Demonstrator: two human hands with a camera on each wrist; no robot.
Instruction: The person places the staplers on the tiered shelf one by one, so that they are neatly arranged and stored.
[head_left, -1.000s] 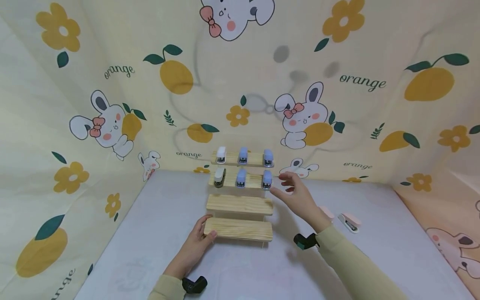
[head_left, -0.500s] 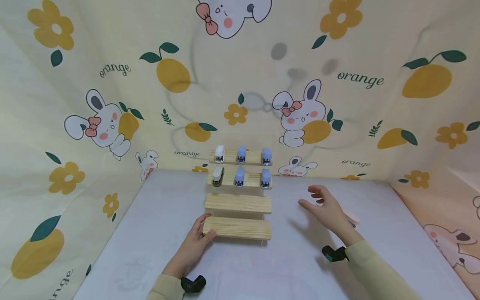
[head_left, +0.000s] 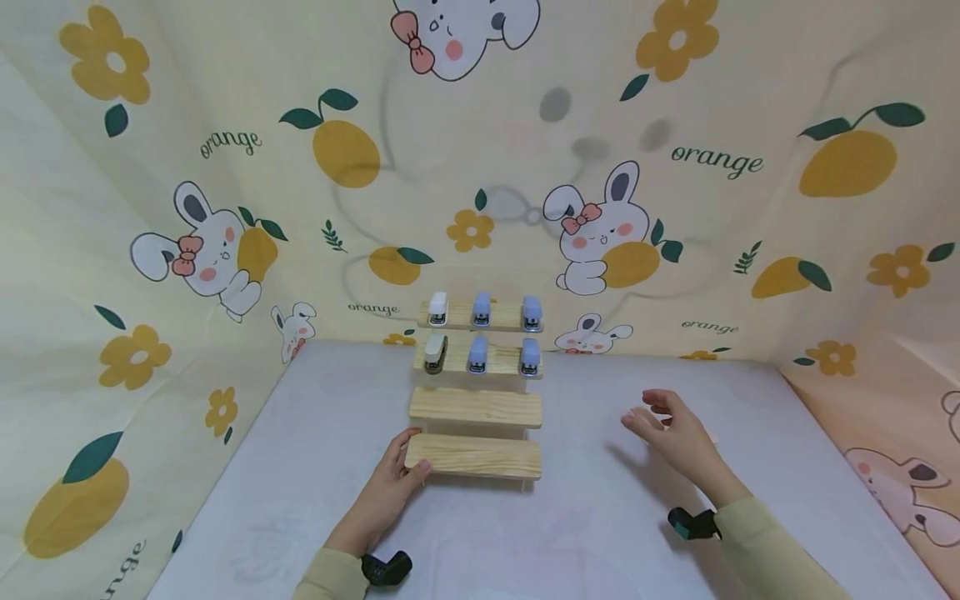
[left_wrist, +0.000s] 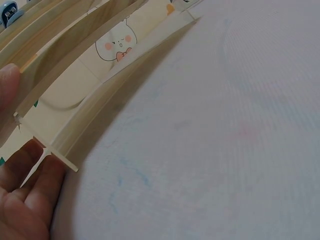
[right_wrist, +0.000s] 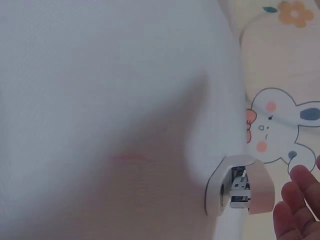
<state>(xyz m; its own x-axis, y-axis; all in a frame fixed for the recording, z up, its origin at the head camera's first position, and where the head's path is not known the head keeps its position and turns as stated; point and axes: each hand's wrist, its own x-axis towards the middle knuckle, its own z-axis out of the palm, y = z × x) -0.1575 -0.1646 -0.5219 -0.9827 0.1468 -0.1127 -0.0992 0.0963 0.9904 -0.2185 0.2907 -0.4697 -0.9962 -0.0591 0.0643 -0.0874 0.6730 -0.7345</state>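
Note:
A stepped wooden display rack (head_left: 476, 408) stands mid-table. My left hand (head_left: 393, 479) grips the left end of its lowest step, thumb on top and fingers round the side support (left_wrist: 62, 159). Two blue mini staplers (head_left: 482, 310) and a white one (head_left: 438, 308) sit on the top step. Below them are two more blue staplers (head_left: 530, 357) and a grey-white one (head_left: 435, 353). At the right, my right hand (head_left: 678, 437) hovers with fingers parted and bent, holding nothing. A pink stapler (right_wrist: 261, 187) stands right beside its fingertips; in the head view that hand mostly hides it.
The two lower steps (head_left: 472, 457) of the rack are bare wood. A white cloth (head_left: 300, 433) covers the table. Printed fabric walls (head_left: 465, 150) enclose it at the back and on both sides.
My right hand has moved from beside the blue stapler on the second step, rightward and toward me, to over the pink staplers. The left hand keeps its grip on the rack.

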